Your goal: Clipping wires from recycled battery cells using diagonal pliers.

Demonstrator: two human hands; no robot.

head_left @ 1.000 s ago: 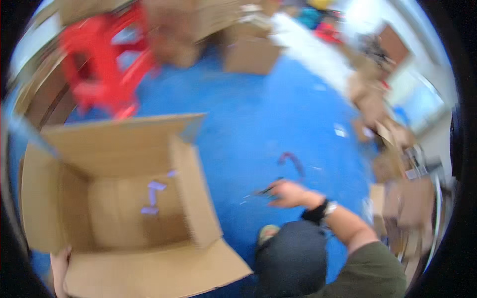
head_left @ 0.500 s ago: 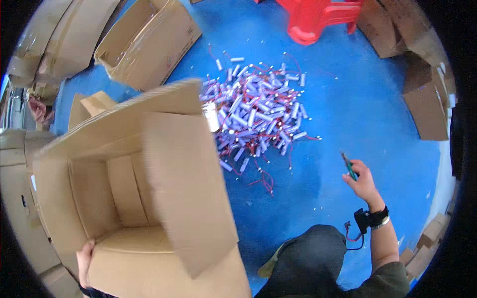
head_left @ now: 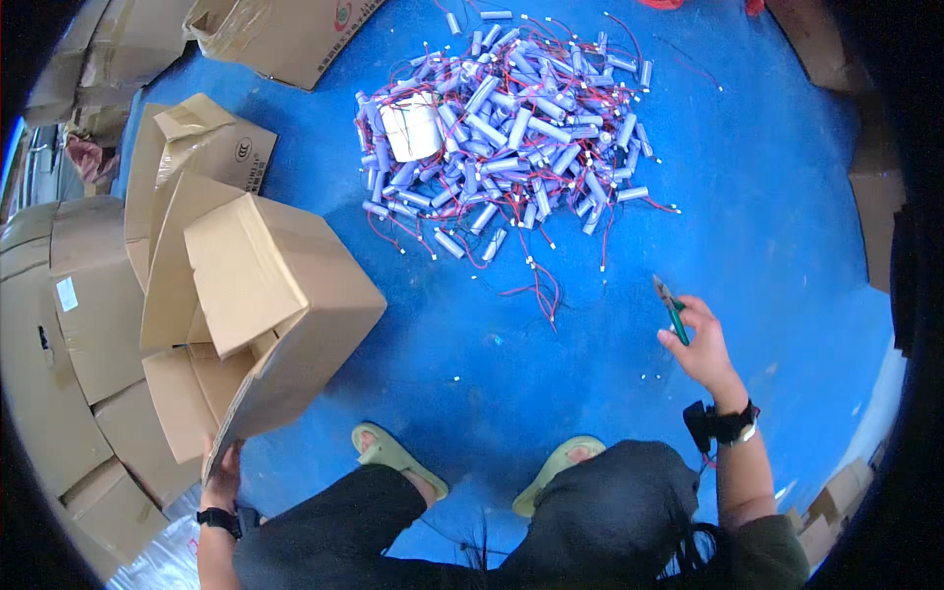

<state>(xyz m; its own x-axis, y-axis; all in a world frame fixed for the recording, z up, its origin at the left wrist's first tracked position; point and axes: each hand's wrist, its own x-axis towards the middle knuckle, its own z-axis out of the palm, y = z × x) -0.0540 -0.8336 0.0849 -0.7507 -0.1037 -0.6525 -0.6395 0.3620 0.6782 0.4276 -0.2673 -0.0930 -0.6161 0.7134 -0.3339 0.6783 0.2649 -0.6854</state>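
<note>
My left hand (head_left: 225, 474) grips the near flap edge of an opened cardboard box (head_left: 320, 320), which stands tilted at my left with its flaps apart. Part of that hand is hidden behind the cardboard. Green-handled cutting pliers (head_left: 675, 314) are in my right hand (head_left: 704, 346), their jaws pointing forward over the blue floor. Ahead lies a heap of purple cylindrical battery cells (head_left: 516, 128) with red and black leads and small white connectors. A white cylindrical object (head_left: 411, 128) rests on the heap's left side.
Another open cardboard box (head_left: 224, 152) stands just beyond mine, and a larger carton (head_left: 285, 39) lies behind it. Stacked cartons (head_left: 108, 295) line the left. More cardboard (head_left: 875, 226) stands at the far right. My slippered feet (head_left: 393, 457) are on the blue floor (head_left: 551, 393).
The cardboard box has swung left and down, away from the heap, with my left hand still on it. My right hand keeps the pliers. The view has tipped nearer to my feet.
</note>
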